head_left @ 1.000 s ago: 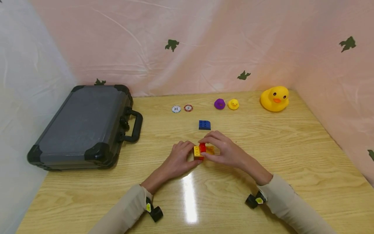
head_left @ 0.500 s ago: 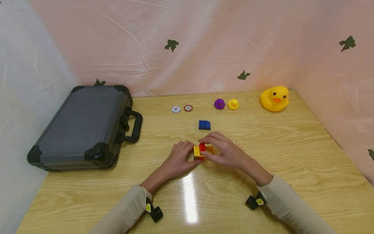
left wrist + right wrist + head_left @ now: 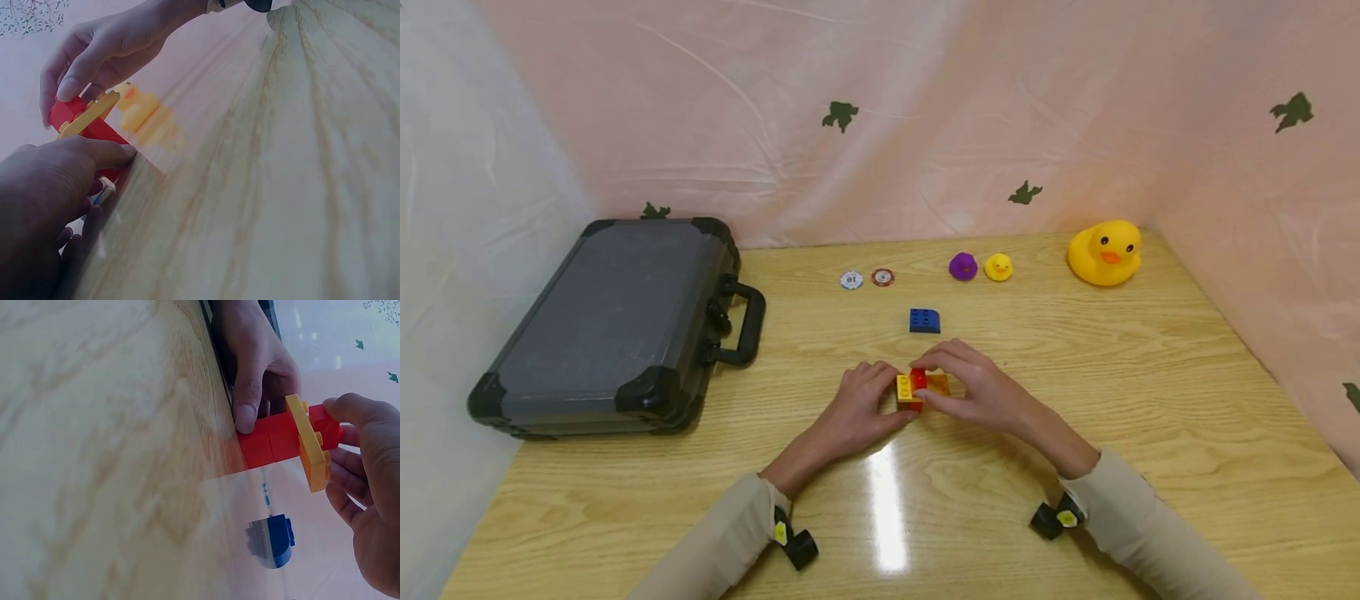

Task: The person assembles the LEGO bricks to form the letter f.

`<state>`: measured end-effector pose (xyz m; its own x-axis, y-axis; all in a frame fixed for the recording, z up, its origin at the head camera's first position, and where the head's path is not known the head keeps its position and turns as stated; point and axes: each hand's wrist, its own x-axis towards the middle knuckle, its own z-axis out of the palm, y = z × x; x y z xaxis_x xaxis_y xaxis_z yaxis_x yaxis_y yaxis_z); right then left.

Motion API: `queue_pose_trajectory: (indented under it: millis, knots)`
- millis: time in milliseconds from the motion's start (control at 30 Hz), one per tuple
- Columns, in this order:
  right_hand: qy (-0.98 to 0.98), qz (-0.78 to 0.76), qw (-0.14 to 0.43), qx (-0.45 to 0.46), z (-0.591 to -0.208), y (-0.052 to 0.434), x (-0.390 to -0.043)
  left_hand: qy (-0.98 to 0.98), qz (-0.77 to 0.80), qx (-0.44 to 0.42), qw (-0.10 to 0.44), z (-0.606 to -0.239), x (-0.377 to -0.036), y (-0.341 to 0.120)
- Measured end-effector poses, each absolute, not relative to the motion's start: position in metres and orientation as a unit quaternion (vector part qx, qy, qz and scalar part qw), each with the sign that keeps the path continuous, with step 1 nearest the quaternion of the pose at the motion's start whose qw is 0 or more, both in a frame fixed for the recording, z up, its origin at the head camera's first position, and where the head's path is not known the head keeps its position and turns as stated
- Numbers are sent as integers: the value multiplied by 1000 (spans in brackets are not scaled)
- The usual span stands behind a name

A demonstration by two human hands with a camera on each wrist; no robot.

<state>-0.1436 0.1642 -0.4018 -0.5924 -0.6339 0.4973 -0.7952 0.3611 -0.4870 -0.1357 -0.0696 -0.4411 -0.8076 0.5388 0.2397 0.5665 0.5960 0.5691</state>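
While the left hand (image 3: 857, 400) steadies the red base bricks (image 3: 270, 440) with thumb curled against them on the bench (image 3: 1150, 400), and the right hand (image 3: 977, 387) pinches the small red brick (image 3: 326, 425) atop the yellow plate (image 3: 306, 440), could slip: uneven pressure likely to tilt the plate or pop it off the studs. Sits mid-bench, between both hands. Could also skid on the glossy wood if pushed sideways. Just beyond lies a blue brick (image 3: 925, 320), close enough to be knocked. Farther back: two poker chips (image 3: 867, 278), a purple duck (image 3: 963, 267), a small yellow duck (image 3: 998, 267), a large yellow duck (image 3: 1106, 252). Left, well apart, a closed grey case (image 3: 610, 325). Nothing blocking the hands.
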Motion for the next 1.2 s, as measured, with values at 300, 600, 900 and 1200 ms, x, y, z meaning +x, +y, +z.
queue_pose_trajectory:
  millis: [300,600,900,1200]
  knots:
    - [-818,363,109,433,-402,164,-143,-894,-320,-312,22,-440,-135,-69]
    - [-823,369,92,422,-403,164,-143,-893,-319,-315,38,-442,-136,-69]
    - [-822,375,88,419,-404,164,-143,-894,-316,-315,41,-442,-135,-70]
    - [-819,377,92,423,-404,164,-144,-896,-318,-310,29,-441,-136,-69]
